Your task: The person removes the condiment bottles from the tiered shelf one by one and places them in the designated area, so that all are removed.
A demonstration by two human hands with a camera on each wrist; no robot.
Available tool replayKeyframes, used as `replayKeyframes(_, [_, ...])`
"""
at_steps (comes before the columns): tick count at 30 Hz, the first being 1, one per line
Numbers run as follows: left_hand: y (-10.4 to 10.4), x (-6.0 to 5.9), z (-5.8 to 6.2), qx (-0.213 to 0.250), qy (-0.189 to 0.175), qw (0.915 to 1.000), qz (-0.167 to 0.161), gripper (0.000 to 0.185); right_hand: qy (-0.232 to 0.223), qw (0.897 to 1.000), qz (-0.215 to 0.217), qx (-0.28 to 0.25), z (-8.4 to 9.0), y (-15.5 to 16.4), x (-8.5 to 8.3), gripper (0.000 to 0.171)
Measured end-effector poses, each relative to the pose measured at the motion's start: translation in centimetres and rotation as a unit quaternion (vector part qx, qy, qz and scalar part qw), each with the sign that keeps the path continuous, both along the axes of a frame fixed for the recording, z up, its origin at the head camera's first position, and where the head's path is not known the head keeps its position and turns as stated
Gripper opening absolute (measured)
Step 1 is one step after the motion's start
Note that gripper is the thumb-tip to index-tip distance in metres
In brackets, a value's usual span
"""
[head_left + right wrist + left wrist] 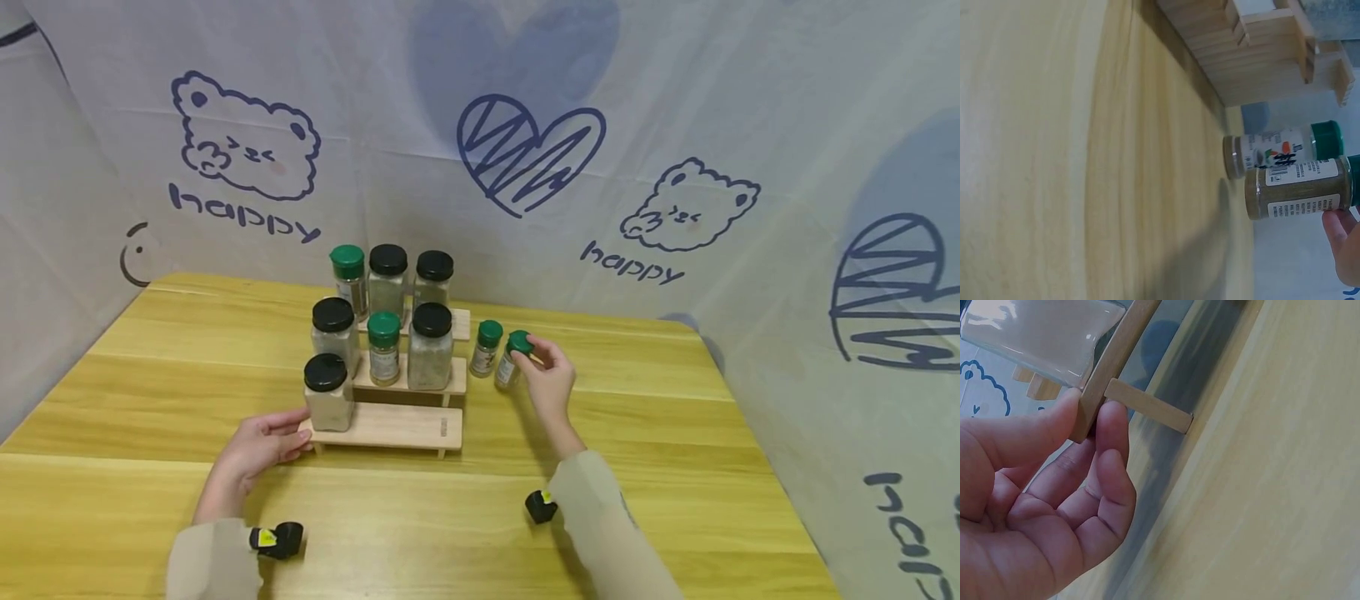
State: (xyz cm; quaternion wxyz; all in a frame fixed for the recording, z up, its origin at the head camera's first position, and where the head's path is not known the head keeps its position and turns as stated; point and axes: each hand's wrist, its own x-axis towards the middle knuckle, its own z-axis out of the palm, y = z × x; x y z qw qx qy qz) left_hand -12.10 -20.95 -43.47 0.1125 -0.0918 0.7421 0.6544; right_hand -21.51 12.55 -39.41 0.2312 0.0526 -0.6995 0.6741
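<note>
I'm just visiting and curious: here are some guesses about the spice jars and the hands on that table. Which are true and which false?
1. The right hand grips a green-capped jar by its lid. True.
2. The left hand holds a black-capped jar. False: it pinches the end of the wooden rack, at its lowest step.
3. Another green-capped jar stands on the table right of the rack. True.
4. Every jar on the rack has a black cap. False: two have green caps.
5. The lowest step holds one jar. True.
</note>
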Motion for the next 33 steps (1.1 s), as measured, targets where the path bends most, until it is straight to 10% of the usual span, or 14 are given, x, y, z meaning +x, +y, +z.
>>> replayKeyframes(15, [0.1, -0.1, 0.1, 0.005, 0.003, 1.0000, 0.002, 0.051, -0.031, 0.999, -0.032, 0.001, -2.8, 0.5, -3.8, 0.028])
replayKeyframes(33, [-0.1, 0.0, -0.1, 0.007, 0.004, 1.0000, 0.005, 0.051, -0.039, 0.999, 0.000, 0.019, -3.2, 0.4, -4.4, 0.029])
